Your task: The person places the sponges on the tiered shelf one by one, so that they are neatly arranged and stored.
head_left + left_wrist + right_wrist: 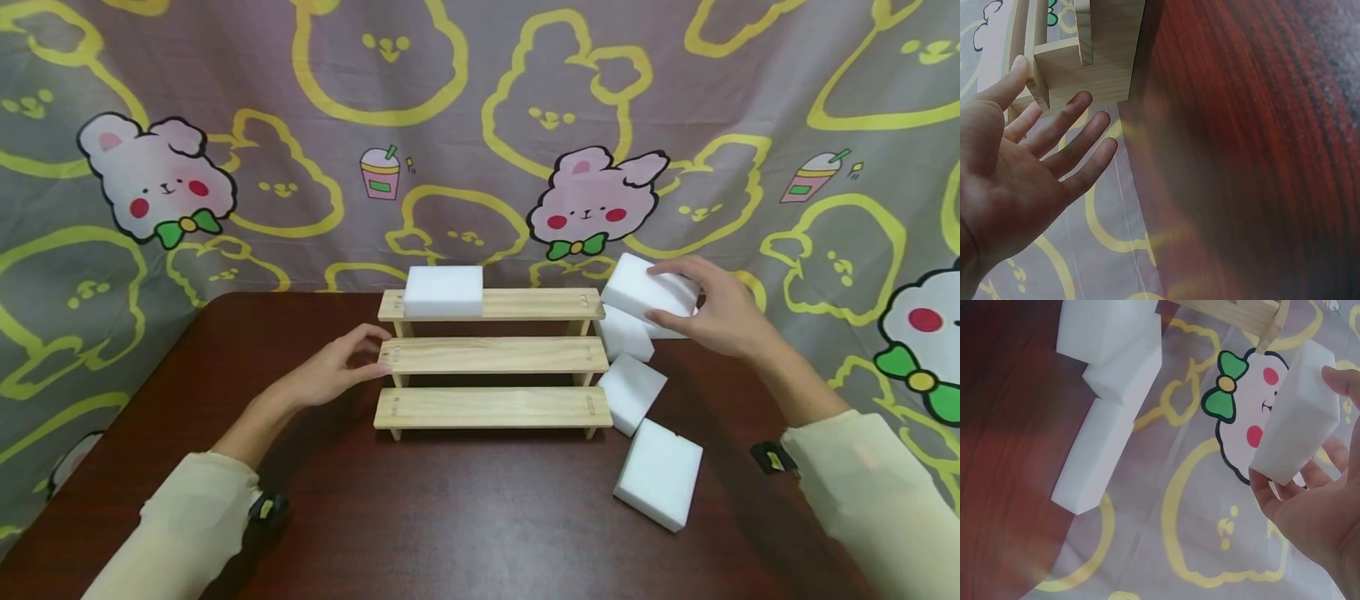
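Observation:
My right hand (726, 310) grips a white foam block (645, 287) between thumb and fingers, tilted near the right end of the top step. In the right wrist view the held block (1300, 415) hangs in front of the patterned cloth. A three-step wooden stand (495, 357) stands mid-table. Another white block (442, 293) sits on the left part of its top step. My left hand (330, 367) is at the left end of the middle step. In the left wrist view its fingers (1085, 131) are spread, the thumb right at a board's edge.
Several more white blocks lie on the dark red table (480, 517) along the stand's right side, with the nearest block (660, 475) in front. Behind the table hangs a cloth (465, 125) with cartoon bunnies and yellow outlines.

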A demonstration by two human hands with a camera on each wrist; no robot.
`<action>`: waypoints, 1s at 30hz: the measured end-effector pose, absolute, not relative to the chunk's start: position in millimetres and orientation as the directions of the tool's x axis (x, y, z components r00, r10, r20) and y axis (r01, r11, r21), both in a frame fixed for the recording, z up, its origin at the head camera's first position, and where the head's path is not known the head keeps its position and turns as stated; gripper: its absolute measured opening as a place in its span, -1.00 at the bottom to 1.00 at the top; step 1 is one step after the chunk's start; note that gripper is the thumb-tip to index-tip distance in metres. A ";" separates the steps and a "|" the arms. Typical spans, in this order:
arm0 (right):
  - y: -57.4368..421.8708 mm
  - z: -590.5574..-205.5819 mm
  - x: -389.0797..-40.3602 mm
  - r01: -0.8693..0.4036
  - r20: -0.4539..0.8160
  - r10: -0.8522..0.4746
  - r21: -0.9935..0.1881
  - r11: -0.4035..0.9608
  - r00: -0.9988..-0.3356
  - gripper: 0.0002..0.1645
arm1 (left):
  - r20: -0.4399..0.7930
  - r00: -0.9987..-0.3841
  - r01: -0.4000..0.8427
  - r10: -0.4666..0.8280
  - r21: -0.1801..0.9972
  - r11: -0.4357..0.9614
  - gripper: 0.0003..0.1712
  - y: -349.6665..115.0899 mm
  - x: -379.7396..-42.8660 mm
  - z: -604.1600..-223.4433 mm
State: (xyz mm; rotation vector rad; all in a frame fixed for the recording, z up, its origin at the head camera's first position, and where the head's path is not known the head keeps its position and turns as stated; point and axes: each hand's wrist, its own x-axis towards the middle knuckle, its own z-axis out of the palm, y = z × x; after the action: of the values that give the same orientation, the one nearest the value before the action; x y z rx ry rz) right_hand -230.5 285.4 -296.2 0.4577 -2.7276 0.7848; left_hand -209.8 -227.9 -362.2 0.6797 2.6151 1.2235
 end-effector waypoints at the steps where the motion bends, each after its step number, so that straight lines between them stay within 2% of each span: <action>1: 284.3 -295.8 -230.9 -0.373 0.337 -0.228 -0.467 0.802 -0.913 -0.34 | 0.034 -0.881 0.329 0.473 0.762 0.558 -0.48 -227.8 -209.8 -362.2; 12: 269.4 -296.1 -238.2 -0.538 0.414 -0.366 -0.456 0.709 -0.834 -0.34 | 0.038 -0.878 0.338 0.477 0.754 0.563 -0.49 -227.2 -209.4 -361.9; 22: 256.2 -295.6 -244.4 -0.594 0.434 -0.421 -0.430 0.680 -0.796 -0.35 | 0.032 -0.880 0.330 0.475 0.760 0.560 -0.48 -227.5 -209.1 -362.2; 30: 246.8 -290.2 -244.7 -0.599 0.420 -0.435 -0.442 0.668 -0.796 -0.36 | 0.026 -0.879 0.324 0.477 0.765 0.556 -0.48 -227.6 -208.9 -361.1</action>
State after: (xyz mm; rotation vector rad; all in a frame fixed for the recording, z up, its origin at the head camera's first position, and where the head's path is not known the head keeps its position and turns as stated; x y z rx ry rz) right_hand -244.7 246.8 -290.2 0.8272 -2.6054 0.8363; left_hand -208.9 -227.6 -361.1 0.6776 2.6042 1.2236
